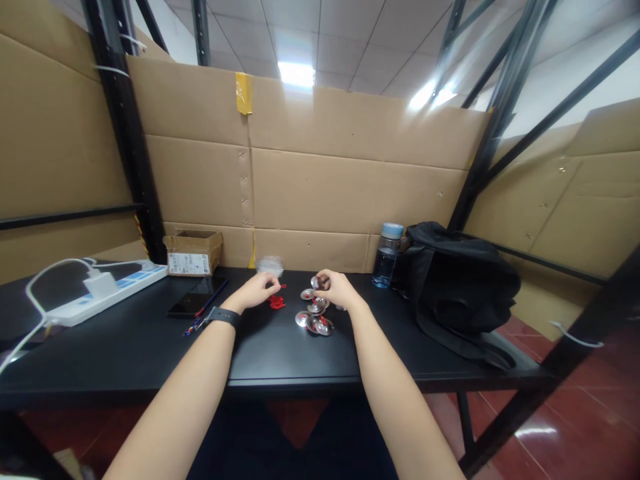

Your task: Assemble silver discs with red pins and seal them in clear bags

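Note:
My left hand [263, 288], with a dark watch band on its wrist, is closed in a pinch on a red cord [283, 287], whose end sticks out past the fingertips. Just below it on the black table lies a small pile of red cords [277, 303]. Over to the right, my right hand [337, 289] has its fingers closed around a shiny finger cymbal [315, 283], partly hidden by them. Several more finger cymbals [324, 326] with red bits at their centres lie beneath and in front of that hand, some overlapping.
A clear plastic bag [270, 265] sits behind my left hand. Leftward are a phone [197, 297], pens [194, 325], an open cardboard box [194, 253] and a power strip [115, 293]. A water bottle [386, 257] and black backpack [457, 293] stand right. Cardboard walls [310, 180] close the back.

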A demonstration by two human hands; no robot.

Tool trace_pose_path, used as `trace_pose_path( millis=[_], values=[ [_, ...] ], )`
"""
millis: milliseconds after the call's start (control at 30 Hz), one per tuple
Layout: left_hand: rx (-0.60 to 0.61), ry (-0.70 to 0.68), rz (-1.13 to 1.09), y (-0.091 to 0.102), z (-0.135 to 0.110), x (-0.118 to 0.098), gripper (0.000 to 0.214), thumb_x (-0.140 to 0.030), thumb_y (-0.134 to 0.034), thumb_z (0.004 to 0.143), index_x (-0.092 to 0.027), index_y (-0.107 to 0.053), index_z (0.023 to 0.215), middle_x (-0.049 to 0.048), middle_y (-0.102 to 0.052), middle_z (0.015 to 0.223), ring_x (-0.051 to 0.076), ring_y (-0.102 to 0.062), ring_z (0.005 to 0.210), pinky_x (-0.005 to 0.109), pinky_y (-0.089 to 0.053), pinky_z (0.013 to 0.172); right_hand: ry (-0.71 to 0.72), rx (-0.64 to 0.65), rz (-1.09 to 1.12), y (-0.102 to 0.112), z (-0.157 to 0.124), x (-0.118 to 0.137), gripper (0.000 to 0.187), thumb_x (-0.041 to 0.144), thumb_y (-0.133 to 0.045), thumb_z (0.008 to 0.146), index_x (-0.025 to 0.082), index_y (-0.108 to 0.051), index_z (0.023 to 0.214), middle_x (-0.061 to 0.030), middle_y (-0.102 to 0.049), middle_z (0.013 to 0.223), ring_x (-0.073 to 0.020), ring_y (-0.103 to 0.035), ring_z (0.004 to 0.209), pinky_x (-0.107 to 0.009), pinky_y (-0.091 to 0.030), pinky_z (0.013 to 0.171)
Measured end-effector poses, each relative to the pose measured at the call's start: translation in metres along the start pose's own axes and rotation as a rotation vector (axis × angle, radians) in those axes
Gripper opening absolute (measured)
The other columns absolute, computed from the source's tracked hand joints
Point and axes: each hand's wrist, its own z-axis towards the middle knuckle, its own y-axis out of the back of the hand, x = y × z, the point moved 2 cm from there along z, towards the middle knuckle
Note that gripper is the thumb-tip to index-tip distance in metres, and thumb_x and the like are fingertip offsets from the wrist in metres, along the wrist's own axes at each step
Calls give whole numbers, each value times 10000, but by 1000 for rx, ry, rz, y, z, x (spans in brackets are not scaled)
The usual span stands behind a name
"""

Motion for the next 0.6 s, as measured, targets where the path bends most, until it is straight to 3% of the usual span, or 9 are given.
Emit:
trace_pose_path(
  millis=[100,167,333,600],
  values=[
    [169,157,40,8,-7,17,362,-513,-565,815,-182,-707,845,83,-737,915,265,-664,876,350,-484,836,-133,70,-145,22,-6,-25,420,219,-885,626,167,-728,1012,-47,-743,944,-189,-682,842,-276,-502,750],
    [213,180,40,8,-9,21,357,-508,-575,796,-185,-723,839,75,-752,919,262,-677,887,330,-477,837,-223,161,-149,32,-10,-40,418,228,-904,595,161,-743,975,-48,-748,936,-189,-687,818,-265,-500,713],
    [193,186,27,6,-8,24,362,-516,-590,774,-196,-739,854,66,-764,939,260,-683,905,310,-474,841,-319,266,-15,39,-15,-61,454,239,-930,558,142,-739,958,-41,-754,895,-172,-686,773,-247,-504,687],
    [186,137,-24,7,-8,20,353,-515,-591,785,-193,-717,856,55,-748,893,236,-679,854,289,-488,800,-382,322,-36,43,-18,-59,503,255,-964,487,145,-751,930,-13,-729,852,-152,-650,751,-239,-477,693]
  ],
)
